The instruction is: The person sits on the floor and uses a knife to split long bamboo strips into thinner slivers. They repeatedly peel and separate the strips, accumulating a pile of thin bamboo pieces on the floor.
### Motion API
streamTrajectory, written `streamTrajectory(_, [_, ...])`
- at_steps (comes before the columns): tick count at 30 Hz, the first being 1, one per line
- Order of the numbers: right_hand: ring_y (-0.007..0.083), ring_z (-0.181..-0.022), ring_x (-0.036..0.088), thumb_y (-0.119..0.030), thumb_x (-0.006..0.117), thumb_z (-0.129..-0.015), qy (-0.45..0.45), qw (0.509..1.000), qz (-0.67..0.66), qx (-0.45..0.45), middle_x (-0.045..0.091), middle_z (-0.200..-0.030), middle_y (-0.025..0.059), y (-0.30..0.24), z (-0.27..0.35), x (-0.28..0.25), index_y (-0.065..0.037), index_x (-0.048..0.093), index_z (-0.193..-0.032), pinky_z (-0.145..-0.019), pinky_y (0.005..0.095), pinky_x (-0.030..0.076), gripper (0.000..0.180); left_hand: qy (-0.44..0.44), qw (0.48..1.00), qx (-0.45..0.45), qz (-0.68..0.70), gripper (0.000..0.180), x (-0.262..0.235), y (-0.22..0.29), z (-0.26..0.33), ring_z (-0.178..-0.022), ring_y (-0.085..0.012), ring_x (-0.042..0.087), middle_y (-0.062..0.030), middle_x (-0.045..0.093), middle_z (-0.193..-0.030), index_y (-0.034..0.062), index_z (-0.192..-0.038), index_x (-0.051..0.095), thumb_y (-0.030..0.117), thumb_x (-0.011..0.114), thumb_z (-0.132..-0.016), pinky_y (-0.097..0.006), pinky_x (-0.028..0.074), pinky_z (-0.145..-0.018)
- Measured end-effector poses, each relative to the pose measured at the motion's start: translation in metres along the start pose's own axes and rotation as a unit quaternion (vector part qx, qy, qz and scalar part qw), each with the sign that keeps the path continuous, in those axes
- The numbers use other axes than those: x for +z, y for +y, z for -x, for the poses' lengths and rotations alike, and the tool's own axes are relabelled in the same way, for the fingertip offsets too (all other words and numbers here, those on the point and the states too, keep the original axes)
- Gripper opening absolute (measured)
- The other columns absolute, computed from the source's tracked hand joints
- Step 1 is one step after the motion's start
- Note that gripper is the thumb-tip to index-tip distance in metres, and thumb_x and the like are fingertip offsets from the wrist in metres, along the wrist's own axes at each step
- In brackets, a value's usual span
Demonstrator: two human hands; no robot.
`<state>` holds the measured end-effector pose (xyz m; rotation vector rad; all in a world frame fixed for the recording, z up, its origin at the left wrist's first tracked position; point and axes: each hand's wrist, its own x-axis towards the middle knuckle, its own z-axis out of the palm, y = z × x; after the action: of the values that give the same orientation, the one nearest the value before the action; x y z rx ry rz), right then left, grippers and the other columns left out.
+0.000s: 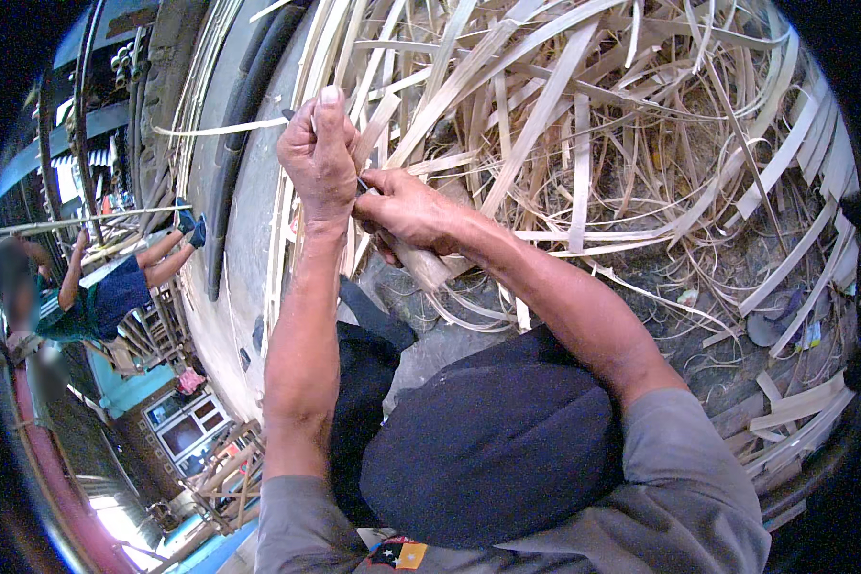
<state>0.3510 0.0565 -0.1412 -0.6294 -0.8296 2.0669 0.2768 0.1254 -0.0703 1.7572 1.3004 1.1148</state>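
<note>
My left hand (pixel 320 163) is closed with the thumb on top. A thin pale bamboo strip (pixel 215 130) runs out of it toward the left. My right hand (pixel 407 215) is wrapped around a knife, whose wooden handle (pixel 421 263) sticks out below the fist. Only a short dark piece of the blade shows between the two hands; a dark tip beside the left fist may belong to it. The right fist sits just below and to the right of the left one, nearly touching its wrist. Between the left fingers, the strip itself is hidden.
A big tangle of bamboo strips and shavings (pixel 584 134) covers the ground ahead and right. Dark pipes (pixel 228 182) lie along the left. Farther left, another person (pixel 115 287) in dark shorts is near a long pole, with a window (pixel 189 429) behind.
</note>
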Motion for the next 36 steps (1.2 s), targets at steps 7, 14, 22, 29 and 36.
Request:
streamTrajectory(7, [0.0121, -0.057, 0.053, -0.021, 0.054, -0.090, 0.108, 0.993, 0.037, -0.021, 0.055, -0.065, 0.0030, 0.003, 0.014, -0.015, 0.000, 0.062, -0.094, -0.052, 0.0322, 0.047, 0.023, 0.107, 0.980, 0.112, -0.128, 0.058, -0.040, 0.014, -0.008, -0.043, -0.0067, 0.039, 0.0024, 0.041, -0.047, 0.0127, -0.055, 0.042, 0.034, 0.040, -0.109, -0.026, 0.034, -0.046])
streamTrajectory(14, [0.0182, -0.043, 0.055, -0.017, 0.053, -0.094, 0.012, 0.990, -0.122, 0.076, 0.056, -0.067, 0.0074, 0.004, 0.020, -0.002, -0.001, 0.055, -0.095, -0.041, 0.0315, 0.047, 0.016, 0.101, 0.993, -0.017, -0.061, 0.045, -0.035, 0.043, -0.013, -0.047, -0.0058, 0.040, 0.0036, 0.048, -0.054, 0.0118, -0.062, 0.053, 0.029, 0.057, -0.103, -0.025, 0.029, -0.043])
streamTrajectory(22, [0.0217, -0.048, 0.057, -0.022, 0.053, -0.095, -0.071, 0.994, -0.077, 0.022, 0.058, -0.071, 0.0096, -0.023, 0.000, 0.026, 0.002, 0.056, -0.093, -0.044, 0.0379, 0.049, 0.024, -0.096, 0.961, -0.068, -0.251, 0.048, -0.038, 0.060, 0.006, -0.059, -0.0077, 0.045, -0.0025, 0.051, -0.058, -0.0002, -0.078, 0.066, 0.046, 0.074, -0.090, -0.029, 0.039, -0.053])
streamTrajectory(29, [0.0125, -0.047, 0.049, -0.025, 0.046, -0.100, -0.114, 0.938, -0.297, 0.137, 0.048, -0.075, 0.0005, -0.018, 0.020, 0.021, -0.011, 0.040, -0.145, -0.042, 0.0295, 0.047, 0.048, 0.146, 0.973, 0.048, -0.174, 0.063, -0.120, 0.147, -0.005, -0.045, -0.0049, 0.037, 0.0060, 0.040, -0.049, 0.0116, -0.057, 0.049, 0.056, 0.053, -0.101, -0.027, 0.025, -0.043])
streamTrajectory(36, [0.0204, -0.051, 0.058, -0.022, 0.056, -0.090, -0.246, 0.965, 0.090, -0.021, 0.055, -0.065, 0.0078, -0.086, 0.000, 0.120, 0.003, 0.055, -0.086, -0.047, 0.0379, 0.048, 0.025, 0.079, 0.946, -0.041, -0.311, 0.062, -0.068, 0.219, -0.023, -0.057, -0.0075, 0.040, 0.0040, 0.042, -0.054, 0.0009, -0.059, 0.055, 0.049, 0.064, -0.098, -0.032, 0.032, -0.048])
